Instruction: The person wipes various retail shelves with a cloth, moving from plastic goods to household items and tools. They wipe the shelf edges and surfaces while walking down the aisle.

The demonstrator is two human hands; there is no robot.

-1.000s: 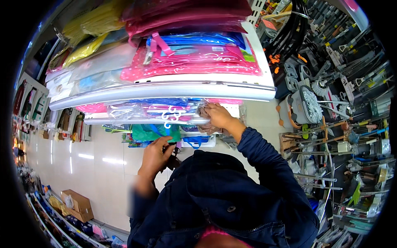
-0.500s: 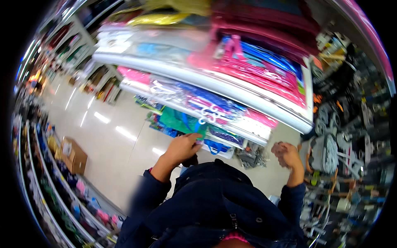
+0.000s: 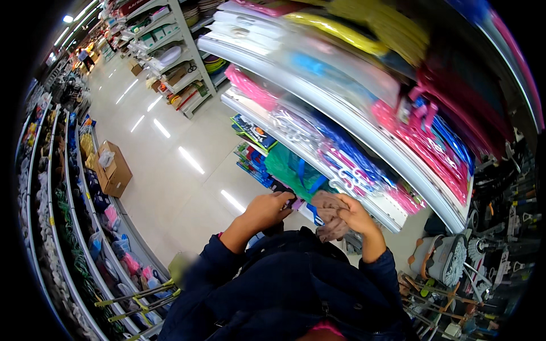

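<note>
My right hand [image 3: 358, 219] grips a crumpled brown cloth [image 3: 331, 215], held just in front of the lower shelf. My left hand [image 3: 264, 211] is closed at the left of the cloth, beside a dark item that I cannot make out. Beyond both hands is a green bag [image 3: 290, 170] with blue straps. The lower shelf [image 3: 387, 214] carries plastic-wrapped bundles [image 3: 347, 153] in blue and pink with white hangers. The upper shelf [image 3: 307, 85] bears white, yellow and pink packaged goods.
A tiled aisle [image 3: 165, 182] runs away to the far left, where a person [image 3: 85, 58] stands. Long racks [image 3: 65, 227] line the left side, with a cardboard box [image 3: 116, 176] beside them. Another shelving unit [image 3: 187, 68] is at the back; a mop bucket [image 3: 432, 256] sits on the right.
The view has swung left, bringing more aisle into sight. My right hand has drawn the brown cloth away from the lower shelf and now holds it nearer my left hand.
</note>
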